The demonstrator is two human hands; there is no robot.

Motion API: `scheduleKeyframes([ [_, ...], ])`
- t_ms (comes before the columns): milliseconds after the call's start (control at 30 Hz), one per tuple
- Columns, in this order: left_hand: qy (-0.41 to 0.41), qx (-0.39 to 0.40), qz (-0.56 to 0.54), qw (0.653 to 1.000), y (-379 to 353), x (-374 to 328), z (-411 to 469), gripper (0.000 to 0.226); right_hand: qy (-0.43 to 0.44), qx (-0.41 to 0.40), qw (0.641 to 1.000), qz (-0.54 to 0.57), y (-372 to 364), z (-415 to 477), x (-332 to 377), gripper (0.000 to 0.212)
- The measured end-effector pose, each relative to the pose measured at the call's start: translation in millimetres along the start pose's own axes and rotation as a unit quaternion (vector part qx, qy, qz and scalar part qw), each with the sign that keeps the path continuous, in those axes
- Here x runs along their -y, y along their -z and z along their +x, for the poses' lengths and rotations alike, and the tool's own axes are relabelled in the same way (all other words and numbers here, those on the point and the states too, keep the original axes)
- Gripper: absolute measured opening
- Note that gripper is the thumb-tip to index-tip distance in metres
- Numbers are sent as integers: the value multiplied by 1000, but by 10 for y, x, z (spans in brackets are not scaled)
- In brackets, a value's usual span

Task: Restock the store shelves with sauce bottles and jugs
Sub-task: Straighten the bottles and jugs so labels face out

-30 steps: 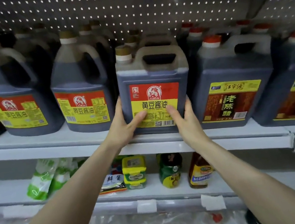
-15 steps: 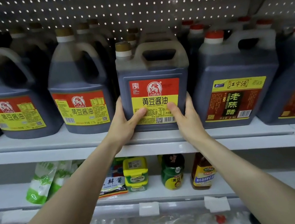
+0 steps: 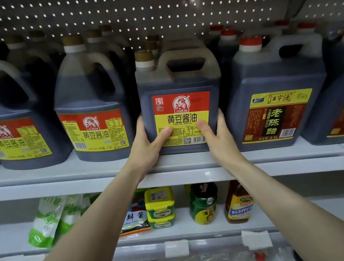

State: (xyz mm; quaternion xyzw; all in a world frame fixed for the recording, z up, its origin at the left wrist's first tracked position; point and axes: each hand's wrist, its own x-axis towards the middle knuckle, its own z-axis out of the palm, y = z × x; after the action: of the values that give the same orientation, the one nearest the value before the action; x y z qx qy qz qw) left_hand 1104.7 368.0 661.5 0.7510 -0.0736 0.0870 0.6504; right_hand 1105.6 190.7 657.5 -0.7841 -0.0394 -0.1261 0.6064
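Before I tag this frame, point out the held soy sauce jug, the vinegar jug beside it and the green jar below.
soy sauce jug [image 3: 181, 104]: head view, red band of its label.
vinegar jug [image 3: 277, 121]: head view, dark middle of its label.
green jar [image 3: 202, 201]: head view, green front of its body.

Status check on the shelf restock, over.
Left hand and right hand grip square dark soy sauce jug, red-and-yellow label. Jug upright at white shelf front. Red-capped dark vinegar jug close on its right.
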Motion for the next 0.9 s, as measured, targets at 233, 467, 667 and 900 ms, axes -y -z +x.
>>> scheduleKeyframes([
  [233, -1, 0, -16, 1000, -15, 5, -15, 69, 3, 1, 1000, 7, -2, -3, -5, 64],
  [467, -4, -6, -4, 1000, -17, 9, 2, 63, -4, 2, 1000, 5, -10, 2, 2, 64],
  [667, 0, -5, -2, 1000, -12, 3, 2, 64, 2, 0, 1000, 4, -6, -12, 15, 62],
  [900, 6, -2, -4, 1000, -16, 5, 1, 65, -1, 2, 1000, 2, -7, -18, 19, 61],
])
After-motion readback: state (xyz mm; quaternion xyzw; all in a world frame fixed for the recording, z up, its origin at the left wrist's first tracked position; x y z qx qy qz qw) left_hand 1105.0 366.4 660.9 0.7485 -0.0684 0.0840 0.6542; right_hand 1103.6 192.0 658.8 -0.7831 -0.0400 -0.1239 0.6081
